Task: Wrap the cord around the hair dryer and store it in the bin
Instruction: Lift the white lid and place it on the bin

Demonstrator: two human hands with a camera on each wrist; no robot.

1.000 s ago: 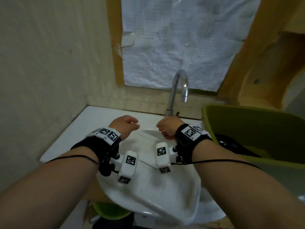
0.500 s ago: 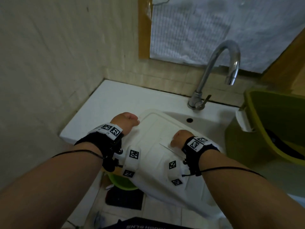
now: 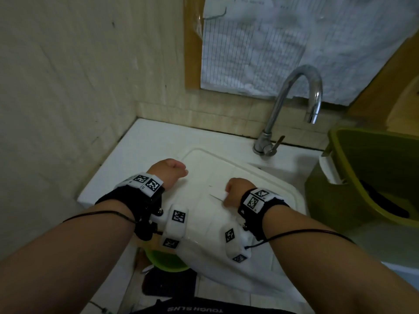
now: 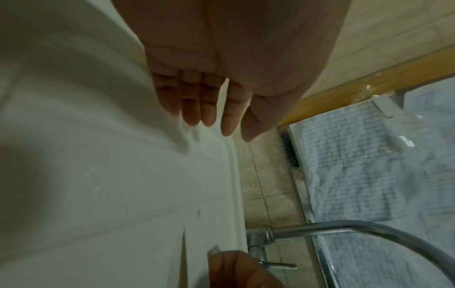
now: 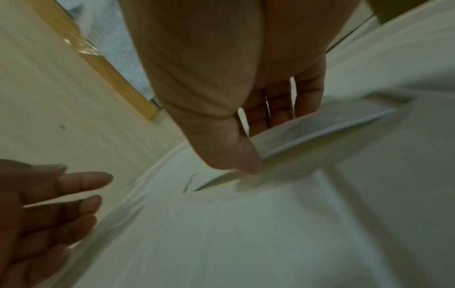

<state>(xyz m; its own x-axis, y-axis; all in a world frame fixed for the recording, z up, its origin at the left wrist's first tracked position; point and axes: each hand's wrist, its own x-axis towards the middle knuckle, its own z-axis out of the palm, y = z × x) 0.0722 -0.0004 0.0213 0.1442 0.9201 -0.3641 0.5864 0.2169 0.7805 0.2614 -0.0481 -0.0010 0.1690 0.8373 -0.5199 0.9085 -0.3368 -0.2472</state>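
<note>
Dryer probably binned, cover could get tipped

A dark shape (image 3: 383, 199), likely the hair dryer, is seen in the green bin (image 3: 362, 134) at right. The left hand (image 3: 167, 171) is kept in a slack, open grip, and a raised flap of the white cover (image 3: 210, 168) is pinched by the right hand (image 3: 238, 189). If the flap is yanked, the cover could be tipped and the bin knocked.

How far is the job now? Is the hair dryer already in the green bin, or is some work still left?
A dark object lies inside the green bin, probably the hair dryer; its cord cannot be seen. The left hand hangs open and holds nothing. The right hand pinches the slot of a white lid lying over the sink. Nothing is visibly left, if the dark object is the wrapped dryer.
</note>
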